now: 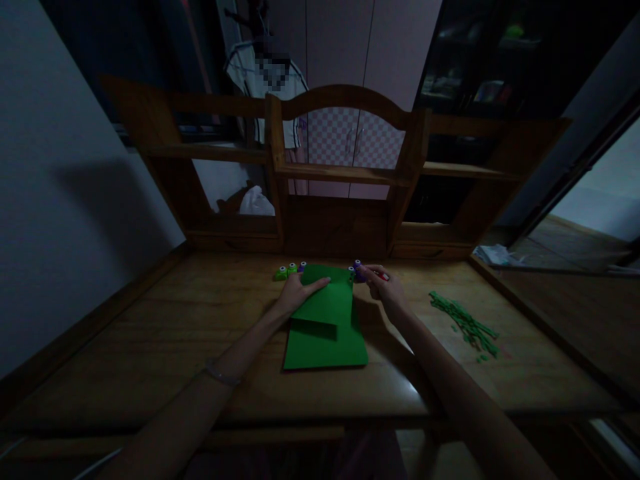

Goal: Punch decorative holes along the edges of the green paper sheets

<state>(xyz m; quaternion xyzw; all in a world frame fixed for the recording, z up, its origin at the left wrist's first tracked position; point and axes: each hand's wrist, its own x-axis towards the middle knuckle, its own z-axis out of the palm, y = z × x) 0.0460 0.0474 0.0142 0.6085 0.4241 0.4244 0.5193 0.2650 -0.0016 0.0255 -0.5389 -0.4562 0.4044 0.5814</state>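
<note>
A green sheet (325,297) is held by my left hand (300,293), thumb on top, fingers hidden behind its left edge. Beneath its lower part lies more green paper (325,347) on the wooden desk. Just right of the sheet's upper corner, my right hand (383,283) is closed round a small red object (381,275), perhaps a tool, too small to name. A purple item with a round white and dark top (358,267) stands at its fingertips; whether they touch it is unclear. Small green and purple items (292,269) with similar tops stand behind my left hand.
Thin green paper strips and scraps (465,323) lie in a pile on the right of the desk (200,333). A wooden shelf unit (340,175) rises along the back edge. White material (495,255) lies beyond the desk's right rim.
</note>
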